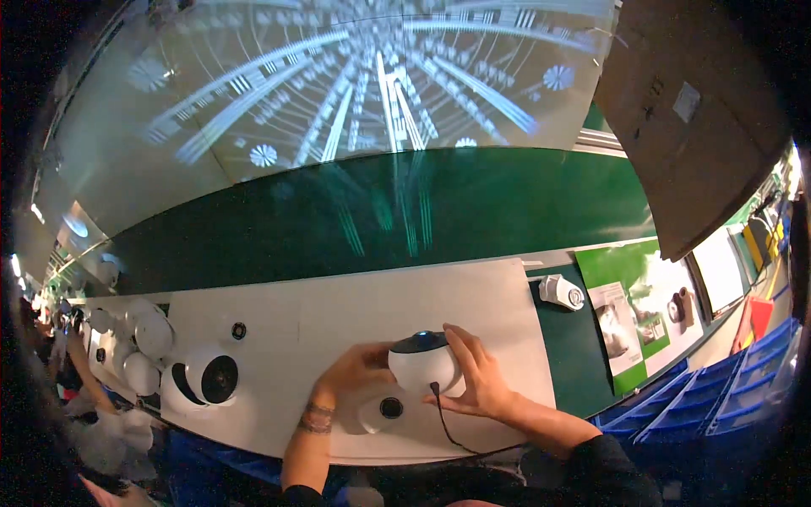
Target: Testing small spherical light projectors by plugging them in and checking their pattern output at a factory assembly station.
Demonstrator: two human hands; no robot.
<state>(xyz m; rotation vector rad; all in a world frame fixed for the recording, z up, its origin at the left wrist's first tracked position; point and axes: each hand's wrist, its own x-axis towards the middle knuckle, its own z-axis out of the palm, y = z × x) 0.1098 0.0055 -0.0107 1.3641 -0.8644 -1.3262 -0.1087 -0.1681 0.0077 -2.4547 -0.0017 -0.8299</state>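
Between my two hands is a ball-shaped white projector (418, 369) with a black top and a bluish glowing lens. My left hand (363, 367) grips its left side, with some fingers hidden behind it. On the other side, my right hand (480, 376) wraps its fingers and thumb round the shell. A thin black cable (448, 431) runs from the projector's near side down to the table edge. Just below it, near my left wrist, stands a white rounded base (369, 416) with a dark round socket. Whether the projector touches this base I cannot tell.
A white sheet (279, 313) covers the green bench. To the left are a white ball housing (198, 367), a small black disc (239, 330) and several white shells. A white fitting (559, 292) and printed sheet (650, 313) lie right. Ahead, a light pattern (372, 93) fills a pale screen.
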